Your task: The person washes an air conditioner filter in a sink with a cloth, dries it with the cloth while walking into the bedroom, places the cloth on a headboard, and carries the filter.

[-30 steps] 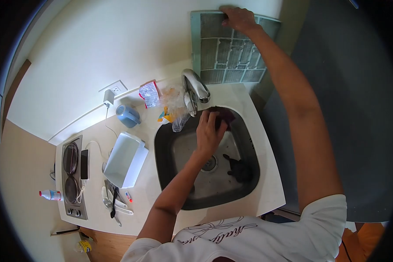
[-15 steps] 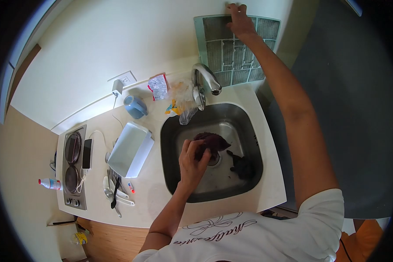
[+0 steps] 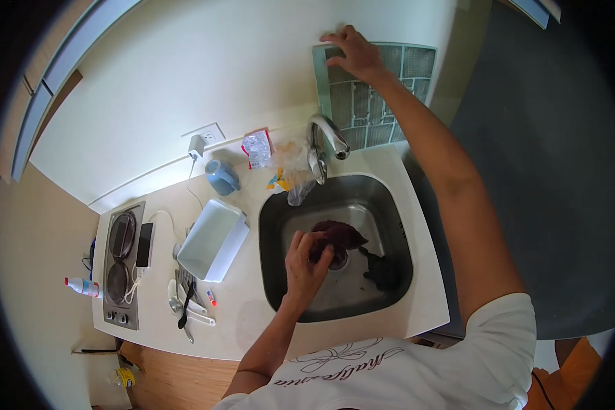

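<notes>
The countertop is surrounding the sink. Behind the sink and beside the faucet, the mesh panel is leaning upright against the wall. Within the sink, the dark red cloth is lying near the black item; the left hand is grasping the cloth between thumb and fingers. The right hand is spreading its fingers, released, at the panel's upper edge; whether it is touching cannot be told.
</notes>
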Tool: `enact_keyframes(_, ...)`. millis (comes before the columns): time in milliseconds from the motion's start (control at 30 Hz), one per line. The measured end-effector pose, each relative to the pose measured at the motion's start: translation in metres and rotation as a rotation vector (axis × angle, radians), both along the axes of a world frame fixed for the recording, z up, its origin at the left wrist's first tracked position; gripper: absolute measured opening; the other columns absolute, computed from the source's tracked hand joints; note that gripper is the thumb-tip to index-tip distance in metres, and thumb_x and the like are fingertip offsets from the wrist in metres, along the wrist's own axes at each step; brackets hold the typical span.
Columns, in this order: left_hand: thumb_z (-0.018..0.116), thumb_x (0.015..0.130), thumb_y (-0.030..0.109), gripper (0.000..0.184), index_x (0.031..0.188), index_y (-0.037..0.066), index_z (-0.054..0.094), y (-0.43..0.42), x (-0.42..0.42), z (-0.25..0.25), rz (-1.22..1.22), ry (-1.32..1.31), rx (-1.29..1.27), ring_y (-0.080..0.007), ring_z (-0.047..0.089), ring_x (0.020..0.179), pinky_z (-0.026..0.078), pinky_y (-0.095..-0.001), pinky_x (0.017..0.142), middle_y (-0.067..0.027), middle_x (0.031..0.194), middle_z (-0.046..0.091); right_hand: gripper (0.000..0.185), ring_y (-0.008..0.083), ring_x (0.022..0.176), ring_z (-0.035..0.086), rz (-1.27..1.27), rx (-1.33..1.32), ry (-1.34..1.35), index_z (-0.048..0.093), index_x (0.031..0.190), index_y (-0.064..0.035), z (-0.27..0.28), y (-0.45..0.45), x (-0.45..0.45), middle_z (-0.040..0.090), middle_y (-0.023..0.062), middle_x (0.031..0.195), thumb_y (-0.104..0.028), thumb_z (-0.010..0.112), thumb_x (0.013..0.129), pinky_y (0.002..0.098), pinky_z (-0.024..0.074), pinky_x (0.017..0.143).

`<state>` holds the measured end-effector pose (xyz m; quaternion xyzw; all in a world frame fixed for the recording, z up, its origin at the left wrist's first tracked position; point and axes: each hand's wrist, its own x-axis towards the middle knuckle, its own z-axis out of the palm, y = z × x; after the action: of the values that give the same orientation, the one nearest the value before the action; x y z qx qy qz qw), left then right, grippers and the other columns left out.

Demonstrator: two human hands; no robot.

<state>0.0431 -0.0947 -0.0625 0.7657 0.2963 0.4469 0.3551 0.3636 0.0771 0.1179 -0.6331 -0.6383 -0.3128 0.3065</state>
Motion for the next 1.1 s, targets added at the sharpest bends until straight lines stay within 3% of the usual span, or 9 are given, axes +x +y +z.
enact_keyframes(133, 0.064, 0.072, 0.006, 0.021, 0.091, -0.001, 0.058, -0.003, -0.005, 0.003, 0.01, 0.036, 0.014, -0.02, 0.052, 0.064, 0.043, -0.0297, 0.059, -0.0099, 0.076, 0.049, 0.046, 0.0219, 0.094, 0.053, 0.028, 0.012, -0.071, 0.054, 0.11, -0.0213, 0.004, 0.028, -0.007, 0.048, 0.0039, 0.099, -0.036, 0.069, 0.069, 0.0365, 0.0474, 0.075)
enact_keyframes(300, 0.064, 0.072, 0.006, 0.021, 0.091, -0.001, 0.058, 0.0, -0.014, -0.001, 0.004, 0.038, -0.043, -0.0203, 0.053, 0.064, 0.044, -0.0297, 0.059, -0.01, 0.077, 0.05, 0.023, 0.023, 0.09, 0.056, 0.061, 0.005, -0.081, 0.062, 0.084, -0.0144, 0.014, 0.047, -0.004, 0.054, 0.0031, 0.086, -0.027, 0.07, 0.066, 0.0394, 0.0482, 0.073)
enact_keyframes(400, 0.064, 0.072, 0.005, 0.021, 0.091, -0.002, 0.058, 0.0, -0.015, -0.001, 0.025, 0.056, -0.042, -0.0201, 0.054, 0.065, 0.044, -0.0294, 0.06, -0.0099, 0.077, 0.05, 0.016, 0.024, 0.084, 0.057, 0.096, 0.063, -0.024, 0.063, 0.078, -0.0134, 0.014, 0.052, -0.007, 0.054, 0.0036, 0.08, -0.023, 0.069, 0.067, 0.0384, 0.0481, 0.072)
enact_keyframes(633, 0.063, 0.072, 0.003, 0.021, 0.091, -0.002, 0.057, -0.004, -0.01, -0.003, -0.027, 0.02, -0.078, -0.0191, 0.054, 0.063, 0.044, -0.0279, 0.058, -0.0099, 0.077, 0.05, 0.031, 0.0259, 0.092, 0.058, 0.161, 0.192, 0.068, 0.055, 0.104, -0.0129, -0.005, 0.041, -0.014, 0.048, 0.0072, 0.101, -0.011, 0.064, 0.074, 0.0378, 0.0493, 0.076)
enact_keyframes(867, 0.063, 0.072, 0.002, 0.021, 0.091, -0.003, 0.057, -0.008, -0.007, -0.003, -0.04, 0.03, -0.06, -0.0191, 0.054, 0.063, 0.044, -0.0274, 0.058, -0.01, 0.077, 0.05, 0.032, 0.0272, 0.102, 0.053, 0.091, 0.111, 0.081, 0.053, 0.106, -0.0137, -0.012, 0.02, -0.003, 0.047, 0.0076, 0.104, -0.012, 0.063, 0.076, 0.0388, 0.049, 0.077)
enact_keyframes(933, 0.064, 0.072, 0.002, 0.021, 0.091, -0.003, 0.057, -0.009, -0.008, 0.002, -0.04, 0.035, -0.058, -0.0186, 0.054, 0.063, 0.044, -0.0271, 0.058, -0.0099, 0.077, 0.049, 0.035, 0.0277, 0.093, 0.056, 0.045, 0.206, 0.128, 0.053, 0.106, -0.018, -0.015, 0.014, 0.006, 0.049, 0.0064, 0.103, -0.016, 0.066, 0.074, 0.0388, 0.0483, 0.077)
enact_keyframes(1000, 0.064, 0.072, 0.001, 0.021, 0.091, -0.003, 0.057, -0.009, -0.012, 0.004, -0.04, 0.043, -0.058, -0.0182, 0.053, 0.063, 0.043, -0.0268, 0.058, -0.0099, 0.077, 0.049, 0.029, 0.0275, 0.099, 0.051, -0.116, 0.337, 0.105, 0.055, 0.1, -0.013, -0.014, -0.001, 0.023, 0.05, 0.0085, 0.102, -0.014, 0.064, 0.072, 0.0397, 0.047, 0.078)
enact_keyframes(1067, 0.063, 0.073, 0.0, 0.019, 0.091, -0.004, 0.057, -0.008, -0.018, 0.003, -0.016, 0.004, -0.103, -0.0146, 0.053, 0.064, 0.042, -0.0241, 0.059, -0.0077, 0.076, 0.048, 0.033, 0.0267, 0.095, 0.052, -0.154, 0.68, 0.159, 0.055, 0.096, -0.0102, -0.017, -0.021, 0.06, 0.053, 0.0071, 0.1, -0.016, 0.068, 0.066, 0.0388, 0.0447, 0.08)
enact_keyframes(1100, 0.063, 0.073, 0.0, 0.019, 0.091, -0.004, 0.057, -0.007, -0.021, 0.002, -0.016, 0.002, -0.107, -0.0146, 0.053, 0.064, 0.042, -0.0241, 0.059, -0.0077, 0.076, 0.048, 0.039, 0.0264, 0.095, 0.051, -0.325, 0.79, 0.28, 0.054, 0.098, -0.009, -0.022, -0.023, 0.088, 0.054, 0.0068, 0.101, -0.019, 0.071, 0.065, 0.039, 0.0432, 0.081)
